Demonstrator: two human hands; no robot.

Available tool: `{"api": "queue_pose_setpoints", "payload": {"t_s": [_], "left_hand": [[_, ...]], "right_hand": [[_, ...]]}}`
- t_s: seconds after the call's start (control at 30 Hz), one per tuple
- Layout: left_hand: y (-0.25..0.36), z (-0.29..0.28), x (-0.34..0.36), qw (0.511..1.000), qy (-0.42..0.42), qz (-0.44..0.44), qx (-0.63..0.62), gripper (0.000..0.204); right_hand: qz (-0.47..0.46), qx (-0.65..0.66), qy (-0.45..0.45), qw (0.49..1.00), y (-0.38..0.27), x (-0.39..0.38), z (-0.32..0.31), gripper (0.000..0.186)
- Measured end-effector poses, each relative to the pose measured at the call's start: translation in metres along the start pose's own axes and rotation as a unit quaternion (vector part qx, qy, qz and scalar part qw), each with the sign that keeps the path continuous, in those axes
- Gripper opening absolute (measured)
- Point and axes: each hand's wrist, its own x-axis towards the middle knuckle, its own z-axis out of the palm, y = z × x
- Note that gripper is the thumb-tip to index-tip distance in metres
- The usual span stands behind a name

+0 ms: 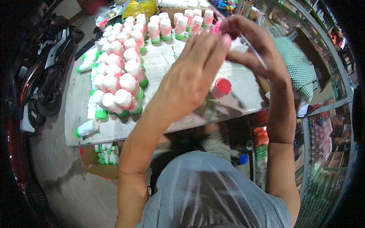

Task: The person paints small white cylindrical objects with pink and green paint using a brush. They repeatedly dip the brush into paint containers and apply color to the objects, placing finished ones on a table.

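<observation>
My left hand (192,72) is raised over the middle of the table, back toward me, its fingers pressed together and blurred. What they hold, if anything, is hidden. Close beside it, my right hand (253,49) curls with a thin white stick (252,50), maybe a brush handle, across its palm. A bright pink bit (217,27) shows between the two hands' fingertips; its kind is unclear. Below them stands a small open pot of pinkish-red paint (222,87). A thin brush (174,53) lies left of my left hand.
Rows of white cylinders with pink and green painted bands (129,68) fill the table's left side and back. One cylinder (87,128) lies near the front left corner. A cardboard box (89,157) sits below. Green checked cloth (294,60) and glass shelving (329,102) are at right.
</observation>
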Motion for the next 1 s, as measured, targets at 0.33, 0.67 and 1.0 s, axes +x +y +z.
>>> {"api": "queue_pose_setpoints", "payload": {"t_s": [0.33,0.67,1.0], "left_hand": [[-0.131,0.061,0.087,0.985,-0.122,-0.119,-0.027,0.078],[-0.181,0.073,0.101,0.941,-0.296,-0.127,0.101,0.059],[-0.203,0.053,0.102,0.925,-0.349,-0.086,0.125,0.07]], "right_hand": [[0.171,-0.25,0.082,0.949,0.156,0.079,0.008,0.044],[0.201,-0.238,0.103,0.945,0.225,0.069,0.041,0.053],[0.184,-0.307,0.065,0.932,0.235,0.072,0.047,0.059]]}}
